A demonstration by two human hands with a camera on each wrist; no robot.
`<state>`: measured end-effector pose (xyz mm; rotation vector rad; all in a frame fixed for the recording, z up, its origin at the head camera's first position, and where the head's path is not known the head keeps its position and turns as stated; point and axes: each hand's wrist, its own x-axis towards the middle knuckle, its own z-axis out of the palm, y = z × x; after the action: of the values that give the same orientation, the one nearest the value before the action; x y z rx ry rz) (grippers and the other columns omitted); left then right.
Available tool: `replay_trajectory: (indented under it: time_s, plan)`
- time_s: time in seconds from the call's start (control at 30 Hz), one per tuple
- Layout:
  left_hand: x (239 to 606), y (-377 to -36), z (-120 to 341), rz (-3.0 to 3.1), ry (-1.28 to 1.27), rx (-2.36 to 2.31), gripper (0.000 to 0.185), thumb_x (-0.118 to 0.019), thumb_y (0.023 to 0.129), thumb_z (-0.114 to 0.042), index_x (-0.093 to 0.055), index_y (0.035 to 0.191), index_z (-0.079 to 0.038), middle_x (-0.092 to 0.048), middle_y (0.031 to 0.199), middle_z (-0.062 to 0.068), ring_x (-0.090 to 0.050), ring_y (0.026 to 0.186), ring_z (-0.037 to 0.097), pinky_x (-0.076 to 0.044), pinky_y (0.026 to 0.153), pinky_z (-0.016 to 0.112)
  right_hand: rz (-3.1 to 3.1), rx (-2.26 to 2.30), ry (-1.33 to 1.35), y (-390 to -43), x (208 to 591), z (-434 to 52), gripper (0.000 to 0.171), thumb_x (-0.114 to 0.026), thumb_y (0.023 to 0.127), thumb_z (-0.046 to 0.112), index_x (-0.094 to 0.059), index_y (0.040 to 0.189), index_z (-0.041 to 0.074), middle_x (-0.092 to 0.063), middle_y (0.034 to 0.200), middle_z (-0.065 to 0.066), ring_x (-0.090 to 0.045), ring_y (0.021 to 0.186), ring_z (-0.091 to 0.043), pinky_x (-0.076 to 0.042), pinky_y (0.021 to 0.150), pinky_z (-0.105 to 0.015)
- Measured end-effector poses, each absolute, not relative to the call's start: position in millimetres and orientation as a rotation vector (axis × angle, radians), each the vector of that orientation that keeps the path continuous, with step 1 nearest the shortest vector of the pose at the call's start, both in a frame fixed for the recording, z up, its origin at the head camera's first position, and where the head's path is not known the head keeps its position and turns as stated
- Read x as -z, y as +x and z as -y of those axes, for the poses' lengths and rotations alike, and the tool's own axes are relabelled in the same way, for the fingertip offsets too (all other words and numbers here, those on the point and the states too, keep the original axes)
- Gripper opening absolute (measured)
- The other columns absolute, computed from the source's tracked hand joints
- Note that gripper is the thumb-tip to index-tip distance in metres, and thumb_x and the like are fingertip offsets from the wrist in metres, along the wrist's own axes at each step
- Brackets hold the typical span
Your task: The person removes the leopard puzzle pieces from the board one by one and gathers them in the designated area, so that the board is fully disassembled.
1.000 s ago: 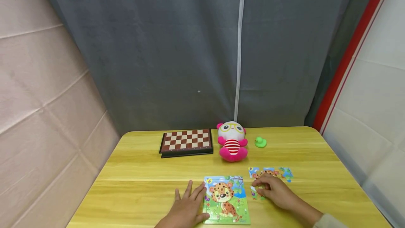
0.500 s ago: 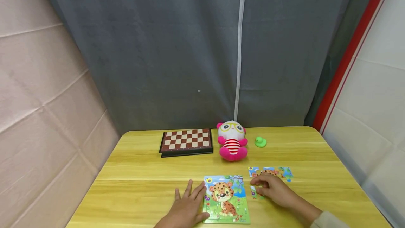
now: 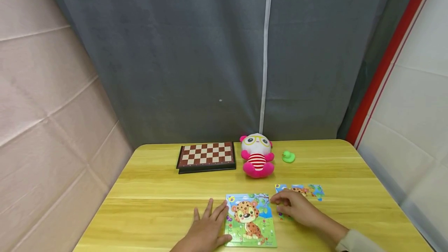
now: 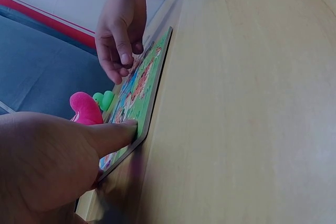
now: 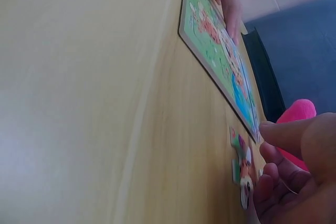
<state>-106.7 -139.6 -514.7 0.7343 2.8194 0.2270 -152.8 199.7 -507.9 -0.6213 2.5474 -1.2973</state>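
A jigsaw puzzle board (image 3: 248,223) with a spotted leopard cub picture lies flat at the table's front. My left hand (image 3: 206,228) rests along its left side, fingers spread and fairly straight, the thumb (image 4: 118,134) on the board's near edge. Just off the board's upper right edge is my right hand (image 3: 297,207), its fingers loosely bent; nothing shows between thumb and fingers in the left wrist view. Under and beyond this hand lie loose puzzle pieces: a row (image 3: 316,192) behind it, and more pieces (image 5: 243,169) beside its fingertips, partly hidden by it from above.
Toward the back of the wooden table (image 3: 157,205) stand a folded chessboard (image 3: 207,155), a pink and white panda plush (image 3: 257,158) and a small green toy duck (image 3: 288,156). A grey curtain (image 3: 175,57) hangs behind, with pale fabric walls at both sides.
My right hand has shifted a little left, from over the loose pieces toward the board's right edge. The left hand and the board have stayed in place.
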Motion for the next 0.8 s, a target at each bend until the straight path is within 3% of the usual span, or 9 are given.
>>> replay_trajectory:
  time_s: [0.8]
  plan:
    - [517.8,-106.7,140.5,-2.816,0.740,-0.231,0.086,-0.045,0.087,-0.071,-0.027,0.155,-0.022,-0.016,0.163,-0.007,-0.013,0.146,0.044,-0.017,0.094,0.084,-2.472,1.305,-0.702,-151.3,507.0,-150.0,0.027,-0.073,0.088,0.017,-0.069,0.114,0.011,-0.065,0.104,0.000,-0.054,0.081,-0.007,-0.048,0.069,-0.022]
